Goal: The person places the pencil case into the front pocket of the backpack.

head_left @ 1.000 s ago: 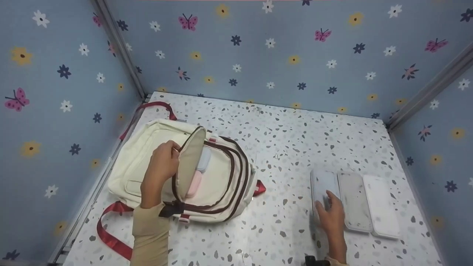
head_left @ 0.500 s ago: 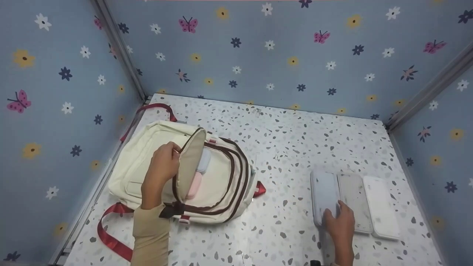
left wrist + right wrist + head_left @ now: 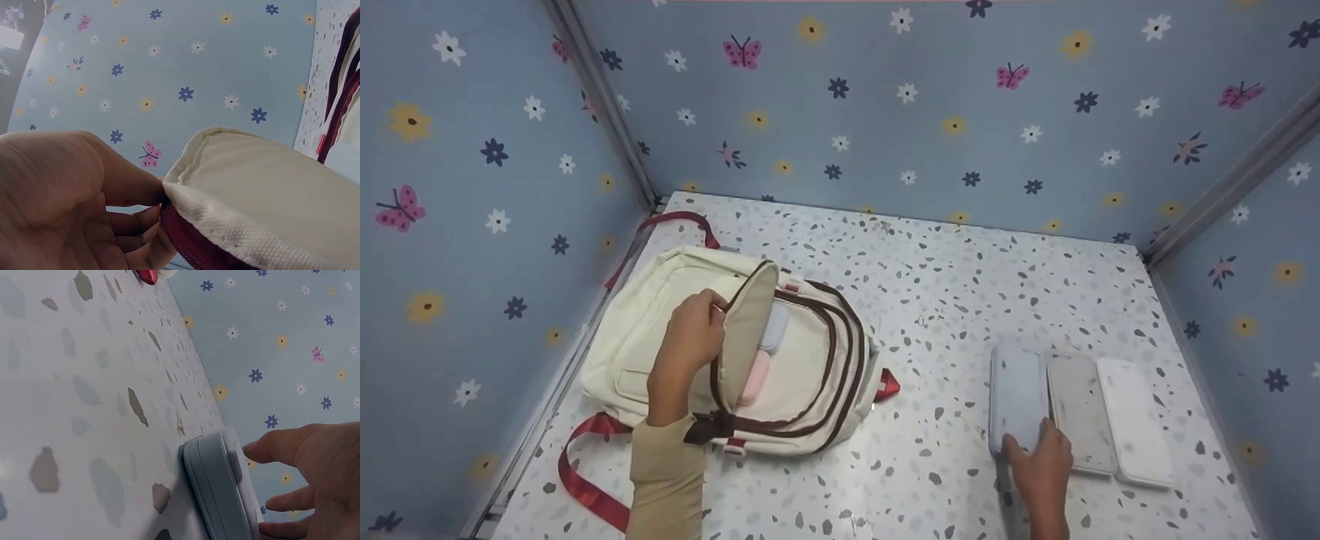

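Observation:
A cream backpack [image 3: 660, 315] lies on the table with its front pocket unzipped. My left hand [image 3: 694, 330] pinches the edge of the lifted pocket flap [image 3: 746, 337]; the left wrist view shows thumb and fingers at its maroon zip. Inside the pocket are a pale blue case [image 3: 775, 328] and a pink case [image 3: 755, 379], both partly covered by the flap. At the right, my right hand [image 3: 1041, 469] is over the near end of a light blue rounded box-like case [image 3: 1020, 394], thumb and fingers spread. In the right wrist view the thumb is close to the case's top; contact is unclear.
A grey case [image 3: 1081, 412] and a white case [image 3: 1134, 420] lie side by side right of the blue one. A red strap [image 3: 589, 480] trails off the backpack's near side. Flower-patterned walls [image 3: 885, 112] enclose the speckled table [image 3: 930, 300].
My right hand has moved down from the middle of the light blue case to its near end. The left hand keeps holding the flap in the same place.

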The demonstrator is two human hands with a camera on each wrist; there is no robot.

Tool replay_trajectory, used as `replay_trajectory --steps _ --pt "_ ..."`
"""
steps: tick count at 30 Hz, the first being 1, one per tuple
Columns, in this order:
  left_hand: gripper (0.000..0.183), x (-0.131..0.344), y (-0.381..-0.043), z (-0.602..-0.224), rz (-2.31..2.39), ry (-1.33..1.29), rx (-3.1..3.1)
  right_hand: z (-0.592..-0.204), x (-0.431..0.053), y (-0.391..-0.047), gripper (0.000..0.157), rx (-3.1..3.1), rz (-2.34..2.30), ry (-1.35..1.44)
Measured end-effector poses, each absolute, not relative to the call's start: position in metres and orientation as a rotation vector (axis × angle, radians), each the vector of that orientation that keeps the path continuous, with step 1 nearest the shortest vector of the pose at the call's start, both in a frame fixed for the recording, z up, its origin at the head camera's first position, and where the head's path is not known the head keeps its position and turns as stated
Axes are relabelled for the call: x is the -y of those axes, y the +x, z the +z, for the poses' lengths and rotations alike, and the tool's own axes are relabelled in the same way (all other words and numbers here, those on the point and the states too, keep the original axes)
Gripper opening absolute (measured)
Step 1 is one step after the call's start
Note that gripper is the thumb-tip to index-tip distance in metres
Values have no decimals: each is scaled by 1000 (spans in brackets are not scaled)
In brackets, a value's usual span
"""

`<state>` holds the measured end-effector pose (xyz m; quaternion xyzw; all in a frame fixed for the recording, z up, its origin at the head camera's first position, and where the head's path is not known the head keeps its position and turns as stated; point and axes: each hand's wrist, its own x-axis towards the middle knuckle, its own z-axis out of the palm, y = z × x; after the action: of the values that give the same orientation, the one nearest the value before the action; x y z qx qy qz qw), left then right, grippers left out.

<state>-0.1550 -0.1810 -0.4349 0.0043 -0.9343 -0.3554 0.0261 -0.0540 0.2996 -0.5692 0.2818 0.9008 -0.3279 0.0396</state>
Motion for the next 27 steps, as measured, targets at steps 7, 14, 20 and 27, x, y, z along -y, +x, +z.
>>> replay_trajectory --steps 7,14,20,27 --pt "21 180 -155 -435 -1101 3 2883 -579 -287 -49 112 -2799 -1023 910" --pt "21 181 -154 -436 -1120 -10 2877 -586 -281 -45 120 -2762 -1072 1016" --pt "20 180 -155 -436 -1101 -13 2871 -587 -281 -45 122 -2735 -1068 1074" --pt "20 179 -155 -435 -1102 -39 2847 -586 -279 -43 117 -2744 -1115 1095"
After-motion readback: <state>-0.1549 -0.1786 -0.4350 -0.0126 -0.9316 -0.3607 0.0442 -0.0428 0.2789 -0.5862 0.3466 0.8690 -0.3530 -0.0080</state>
